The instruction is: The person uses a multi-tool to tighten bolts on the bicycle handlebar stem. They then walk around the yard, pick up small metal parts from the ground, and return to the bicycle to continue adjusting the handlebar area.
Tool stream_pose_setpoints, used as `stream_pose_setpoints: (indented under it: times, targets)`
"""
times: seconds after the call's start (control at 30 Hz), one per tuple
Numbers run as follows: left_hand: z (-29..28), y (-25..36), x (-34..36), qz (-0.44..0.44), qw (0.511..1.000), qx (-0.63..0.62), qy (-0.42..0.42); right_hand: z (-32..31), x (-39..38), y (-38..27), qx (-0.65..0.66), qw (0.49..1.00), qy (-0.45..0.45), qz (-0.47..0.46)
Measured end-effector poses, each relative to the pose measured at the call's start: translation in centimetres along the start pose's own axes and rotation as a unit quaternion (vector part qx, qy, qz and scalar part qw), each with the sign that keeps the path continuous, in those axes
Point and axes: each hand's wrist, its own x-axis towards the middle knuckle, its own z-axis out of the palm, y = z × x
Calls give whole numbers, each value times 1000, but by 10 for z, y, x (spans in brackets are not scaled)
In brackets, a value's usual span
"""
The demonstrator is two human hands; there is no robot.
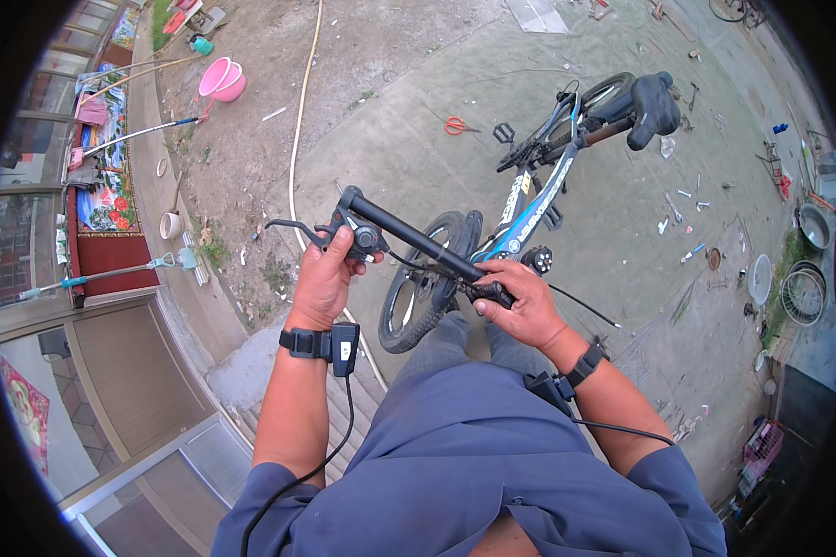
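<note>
in the head view, the left hand (325,283) pinches a black brake lever (293,229) with a slim curved blade, beside one end of a smooth tubular handlebar (409,239). the right hand (528,304) curls around the other end. ahead, the glossy blue-and-white bike (541,206) has a knobbly tyre (396,329).

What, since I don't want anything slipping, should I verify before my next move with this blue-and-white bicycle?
1. Left hand on the black brake-lever unit: ok, thumb against it.
2. Right hand at the near end of the straight black handlebar tube: ok, gripping there.
3. Brake-lever unit fastened to the tube: cannot tell, the clamp isn't clearly visible.
4. Thin black cable beyond the right hand secured: not ok, its far end appears loose.
5. Orange-handled scissors out of the way: ok, lying apart from the bicycle.
</note>
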Motion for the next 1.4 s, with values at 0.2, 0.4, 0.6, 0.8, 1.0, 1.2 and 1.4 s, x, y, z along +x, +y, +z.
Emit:
stream_pose_setpoints:
  times: [0.2, 0.4, 0.6, 0.8, 1.0, 1.2, 1.4]
  targets:
    - [1, 1, 0, 9, 1000, 5, 1, 0, 0, -1, 3, 1000, 1, 5]
    - [-1, -2, 2, 2, 1000, -9, -8, -1, 1, -3, 0, 1000, 1, 9]
    - [-4, 0, 5, 2, 1000, 2, -24, -1, 1, -4, -9, 1000, 7, 3]
    - [-2, 2, 4, -4, 1000, 3, -22, 0, 2, -3, -7, 1000, 10, 2]
    - [-2, 1, 5, 2, 1000, 4, -16, 0, 1, -4, -2, 1000, 11, 7]
    - [-4, -2, 7, 9, 1000, -2, -20, 0, 1, -4, 3, 1000, 11, 9]
    - [-11, -9, 11, 18, 998, -31, -45, 0, 2, -5, -2, 1000, 12, 5]
